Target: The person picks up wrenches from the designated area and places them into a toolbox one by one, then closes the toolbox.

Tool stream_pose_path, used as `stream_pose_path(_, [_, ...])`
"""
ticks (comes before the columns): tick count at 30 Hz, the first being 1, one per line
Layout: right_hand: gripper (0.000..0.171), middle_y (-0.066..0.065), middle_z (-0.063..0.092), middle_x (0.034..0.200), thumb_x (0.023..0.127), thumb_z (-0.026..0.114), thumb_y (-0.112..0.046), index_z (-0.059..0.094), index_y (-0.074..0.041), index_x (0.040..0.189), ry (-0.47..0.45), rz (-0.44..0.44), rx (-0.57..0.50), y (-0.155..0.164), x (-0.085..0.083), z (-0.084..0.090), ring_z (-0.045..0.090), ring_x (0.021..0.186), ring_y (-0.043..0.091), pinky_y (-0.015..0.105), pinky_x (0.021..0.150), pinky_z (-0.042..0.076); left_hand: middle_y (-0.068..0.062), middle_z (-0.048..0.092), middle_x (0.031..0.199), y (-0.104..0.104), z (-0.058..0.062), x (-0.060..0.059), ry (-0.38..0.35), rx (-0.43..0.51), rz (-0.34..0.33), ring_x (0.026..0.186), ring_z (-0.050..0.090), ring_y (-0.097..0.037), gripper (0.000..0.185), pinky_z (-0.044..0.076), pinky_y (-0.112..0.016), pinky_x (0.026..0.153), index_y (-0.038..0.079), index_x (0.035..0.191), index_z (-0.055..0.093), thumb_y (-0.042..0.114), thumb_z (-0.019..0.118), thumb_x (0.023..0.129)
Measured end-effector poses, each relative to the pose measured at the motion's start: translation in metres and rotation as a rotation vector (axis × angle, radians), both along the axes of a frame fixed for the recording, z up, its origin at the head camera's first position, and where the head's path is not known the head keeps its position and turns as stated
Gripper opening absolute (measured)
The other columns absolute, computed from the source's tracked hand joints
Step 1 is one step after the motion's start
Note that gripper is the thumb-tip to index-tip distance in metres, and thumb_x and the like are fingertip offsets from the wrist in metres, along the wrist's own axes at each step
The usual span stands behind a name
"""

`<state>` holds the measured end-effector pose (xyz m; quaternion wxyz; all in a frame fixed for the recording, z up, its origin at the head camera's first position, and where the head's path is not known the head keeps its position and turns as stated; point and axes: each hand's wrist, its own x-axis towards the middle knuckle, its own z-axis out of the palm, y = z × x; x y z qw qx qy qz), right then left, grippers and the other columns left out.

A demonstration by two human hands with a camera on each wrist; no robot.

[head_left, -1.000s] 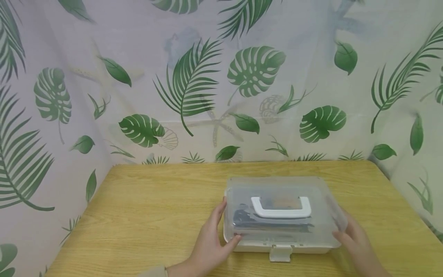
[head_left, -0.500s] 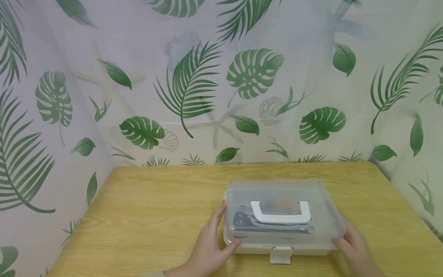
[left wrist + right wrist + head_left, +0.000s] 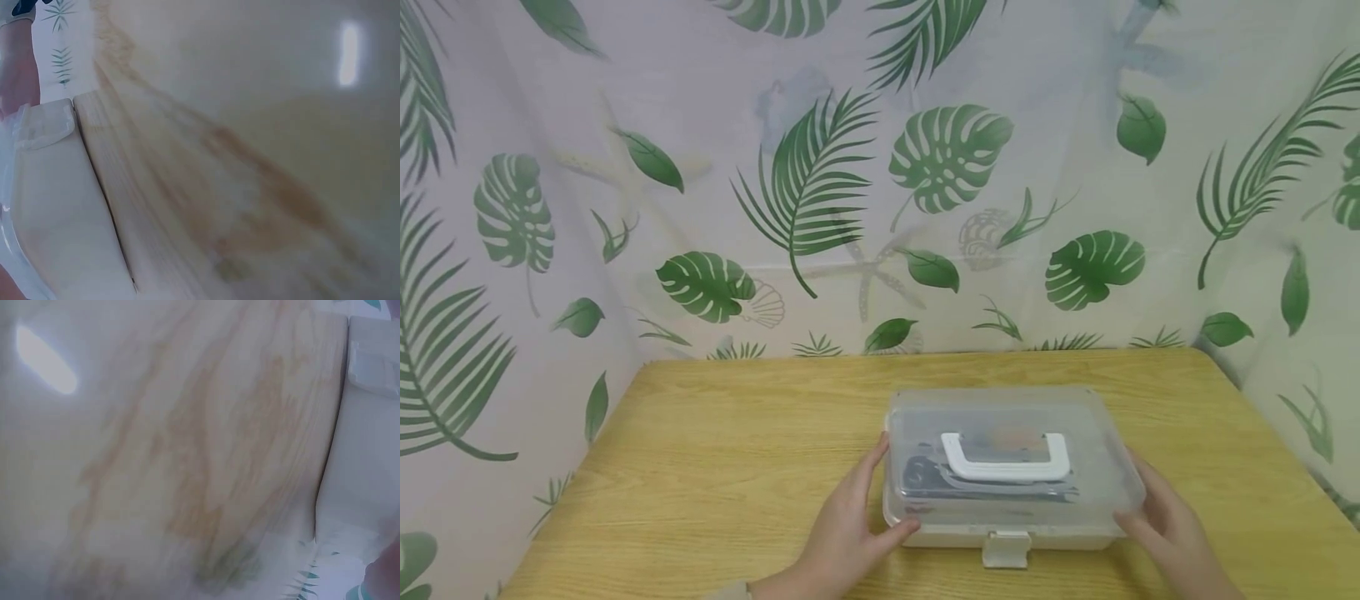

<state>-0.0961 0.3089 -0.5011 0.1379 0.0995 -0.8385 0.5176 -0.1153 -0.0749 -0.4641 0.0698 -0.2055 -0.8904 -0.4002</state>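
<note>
A: From the head view, where is the box?

B: On the tabletop, right of centre, lid shut, white handle on top, latch facing the person.

A: And the hands?

B: The left hand grips the box's left end, thumb curled at the front corner. The right hand cups the right end the same way.

A: Left wrist view?

B: Blurred. The box wall meets the tabletop; the latch shows at upper left.

A: Right wrist view?

B: Blurred too: tabletop, box at right, latch near the top.
</note>
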Motion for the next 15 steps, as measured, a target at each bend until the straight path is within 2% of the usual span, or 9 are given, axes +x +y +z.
stream_pose_path(4, [0.069, -0.044, 0.033, 0.146, 0.101, 0.062, 0.007, 0.032, 0.002, 0.163, -0.047, -0.022, 0.037, 0.0, 0.003, 0.004, 0.031, 0.128, -0.034, -0.004, 0.105, 0.031, -0.015, 0.046, 0.166, -0.001, 0.001, 0.002, 0.044, -0.047, 0.007, 0.146, 0.053, -0.037, 0.096, 0.046, -0.058, 0.117, 0.004, 0.163, 0.035, 0.028, 0.088, 0.087])
stream_pose_path(6, [0.071, -0.042, 0.034, 0.149, 0.098, 0.065, 0.009, 0.034, 0.004, 0.162, -0.005, -0.026, 0.064, -0.001, 0.004, 0.008, 0.031, 0.132, -0.032, -0.004, 0.107, 0.028, -0.015, 0.047, 0.165, -0.002, 0.001, 0.003, 0.072, -0.07, 0.01, 0.146, 0.053, -0.037, 0.097, 0.047, -0.057, 0.117, 0.004, 0.163, 0.034, 0.029, 0.089, 0.086])
stream_pose_path(10, [0.079, -0.039, 0.036, 0.156, 0.089, 0.074, 0.012, 0.042, -0.003, 0.16, 0.118, -0.062, 0.174, -0.004, 0.006, 0.02, 0.028, 0.14, -0.027, -0.005, 0.11, 0.021, -0.013, 0.046, 0.166, -0.002, 0.003, 0.003, 0.131, -0.11, 0.011, 0.148, 0.051, -0.034, 0.099, 0.047, -0.052, 0.118, 0.004, 0.162, 0.035, 0.031, 0.091, 0.084])
stream_pose_path(15, [0.087, -0.036, 0.036, 0.161, 0.084, 0.081, 0.008, 0.046, -0.014, 0.16, 0.168, -0.111, 0.282, -0.006, 0.01, 0.033, 0.026, 0.143, -0.025, -0.006, 0.11, 0.016, -0.013, 0.046, 0.166, -0.004, 0.005, 0.002, 0.192, -0.158, -0.002, 0.15, 0.05, -0.032, 0.097, 0.045, -0.05, 0.121, 0.003, 0.159, 0.04, 0.036, 0.091, 0.084])
